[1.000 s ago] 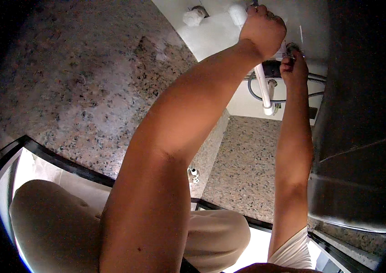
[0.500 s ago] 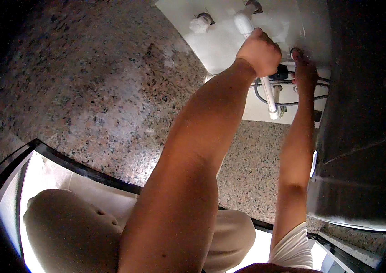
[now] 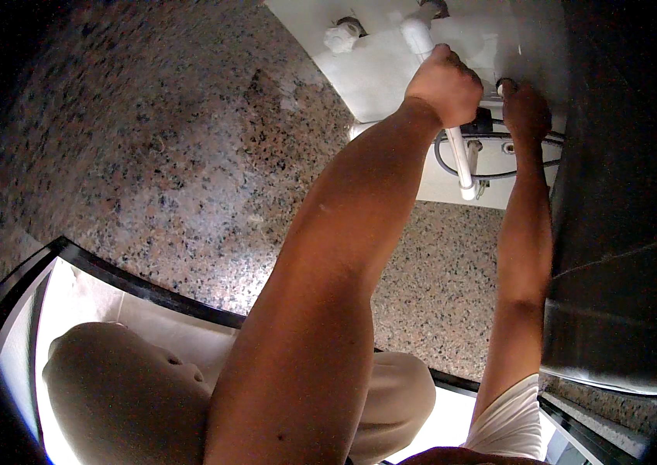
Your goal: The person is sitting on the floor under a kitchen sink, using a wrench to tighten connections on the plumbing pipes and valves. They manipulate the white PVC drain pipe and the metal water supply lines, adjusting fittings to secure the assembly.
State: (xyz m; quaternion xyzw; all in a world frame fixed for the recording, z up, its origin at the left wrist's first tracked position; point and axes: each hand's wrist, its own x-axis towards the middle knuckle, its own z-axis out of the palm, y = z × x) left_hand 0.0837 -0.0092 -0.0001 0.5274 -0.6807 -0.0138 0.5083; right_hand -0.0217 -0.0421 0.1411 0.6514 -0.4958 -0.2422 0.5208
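head-worn fisheye, looking down, apparently under a basin, hands [image 3: 483,97] near

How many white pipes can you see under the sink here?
2. One white stub pipe sticks out of the wall at upper left. One long white pipe runs down from the wall under the closed left hand. Others may be hidden behind the hands.

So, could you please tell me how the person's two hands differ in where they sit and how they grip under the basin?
The left hand is curled in a fist around the white pipe, whereas the right hand reaches up to a small dark ring-like fitting by the dark basin. The left hand sits higher and nearer the white wall; the right hand sits lower and closer to the basin. Both arms stretch upward, bare.
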